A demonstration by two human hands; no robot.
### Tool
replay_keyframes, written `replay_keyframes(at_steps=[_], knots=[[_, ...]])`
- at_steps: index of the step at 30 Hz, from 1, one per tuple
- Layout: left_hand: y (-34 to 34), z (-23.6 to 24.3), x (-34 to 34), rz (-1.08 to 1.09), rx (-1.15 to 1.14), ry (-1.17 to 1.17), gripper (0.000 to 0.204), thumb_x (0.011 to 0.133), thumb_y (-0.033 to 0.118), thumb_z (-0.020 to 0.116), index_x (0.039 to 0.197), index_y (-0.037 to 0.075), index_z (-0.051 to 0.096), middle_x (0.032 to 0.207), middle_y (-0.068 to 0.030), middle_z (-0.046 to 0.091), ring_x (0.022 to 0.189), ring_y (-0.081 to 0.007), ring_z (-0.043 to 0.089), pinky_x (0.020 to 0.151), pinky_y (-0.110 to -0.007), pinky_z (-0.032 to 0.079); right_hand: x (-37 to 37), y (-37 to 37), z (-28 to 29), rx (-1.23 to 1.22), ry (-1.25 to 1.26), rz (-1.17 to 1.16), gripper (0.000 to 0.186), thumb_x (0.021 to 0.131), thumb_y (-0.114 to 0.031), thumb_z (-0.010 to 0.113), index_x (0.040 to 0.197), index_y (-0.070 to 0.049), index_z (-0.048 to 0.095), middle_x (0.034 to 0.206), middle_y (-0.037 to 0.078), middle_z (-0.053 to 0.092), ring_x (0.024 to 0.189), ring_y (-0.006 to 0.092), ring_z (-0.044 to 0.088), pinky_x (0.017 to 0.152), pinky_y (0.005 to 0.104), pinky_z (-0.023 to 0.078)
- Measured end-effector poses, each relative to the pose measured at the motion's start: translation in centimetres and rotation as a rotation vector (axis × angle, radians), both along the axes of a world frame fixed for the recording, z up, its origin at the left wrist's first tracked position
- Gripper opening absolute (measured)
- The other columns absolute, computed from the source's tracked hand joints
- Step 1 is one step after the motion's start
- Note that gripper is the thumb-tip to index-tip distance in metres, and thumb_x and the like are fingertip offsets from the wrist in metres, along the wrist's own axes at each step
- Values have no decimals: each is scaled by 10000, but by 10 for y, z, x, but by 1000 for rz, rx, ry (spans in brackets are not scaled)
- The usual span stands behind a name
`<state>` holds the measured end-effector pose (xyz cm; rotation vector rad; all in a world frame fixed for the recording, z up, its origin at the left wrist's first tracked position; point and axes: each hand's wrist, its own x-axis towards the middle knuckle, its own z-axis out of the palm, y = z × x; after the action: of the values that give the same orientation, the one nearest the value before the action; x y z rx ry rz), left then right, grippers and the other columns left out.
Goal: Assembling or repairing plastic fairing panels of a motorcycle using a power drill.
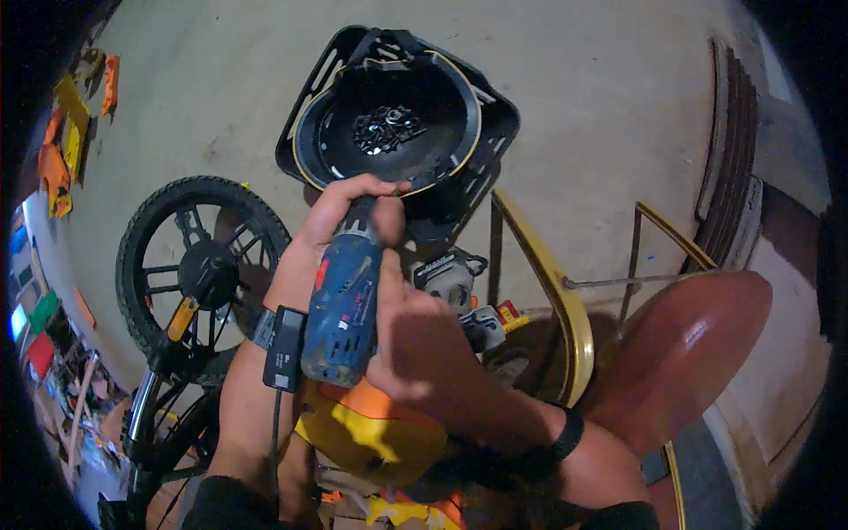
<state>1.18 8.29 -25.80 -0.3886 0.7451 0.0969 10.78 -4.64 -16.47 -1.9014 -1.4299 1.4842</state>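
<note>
Basically both hands' fingers are wrapping the blue power tool (343, 305), hiding its tip; black helmet (389, 115) and wheel (199, 265) are lying close by.

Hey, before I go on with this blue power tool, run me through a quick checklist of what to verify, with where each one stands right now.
1. Left hand gripping the front of the blue power tool: ok.
2. Right hand on the tool's side: ok.
3. Tool tip seated on its target: cannot tell, the hands hide it.
4. Small fasteners within reach in the black bowl: ok.
5. Black wheel apart from both hands: ok.
6. Cable at the left wrist hanging free: cannot tell.
</note>
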Motion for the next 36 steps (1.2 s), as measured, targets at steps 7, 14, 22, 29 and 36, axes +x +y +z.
replay_keyframes(at_steps=[7,14,22,29,36], knots=[[5,3,-5,181,49,245,198,856,145,554,960,-18,510,677,-58,537,579,-155,523,561,-289,478,9,13,0,130,244,-249,460,669,-97,672,1085,27,520,846,196,605,789,321,621,685,363,501],[-24,25,-27,396,440,-101,514,945,481,367,1136,26,510,1008,-140,610,835,-225,599,731,-354,496,39,30,15,-409,995,-834,251,843,-228,512,934,-14,604,840,75,634,722,198,612,702,332,496],[-71,99,-48,526,746,453,667,918,555,297,1246,-7,443,1218,-204,528,1188,-337,452,1010,-452,329,45,34,25,-206,1212,-1065,543,724,-315,557,1123,48,496,728,111,592,680,217,562,651,319,460],[-82,145,2,798,383,494,686,915,593,237,1285,40,405,1361,-195,399,1278,-315,363,1041,-436,278,38,28,47,8,1075,-1078,560,748,-344,577,1131,47,459,689,90,547,650,184,518,697,320,446],[-89,136,17,397,824,505,702,928,578,111,1321,51,359,1401,-184,351,1330,-283,288,1082,-396,174,48,29,49,-40,1079,-1032,536,769,-361,595,1133,5,451,687,64,535,703,183,572,646,311,472]])
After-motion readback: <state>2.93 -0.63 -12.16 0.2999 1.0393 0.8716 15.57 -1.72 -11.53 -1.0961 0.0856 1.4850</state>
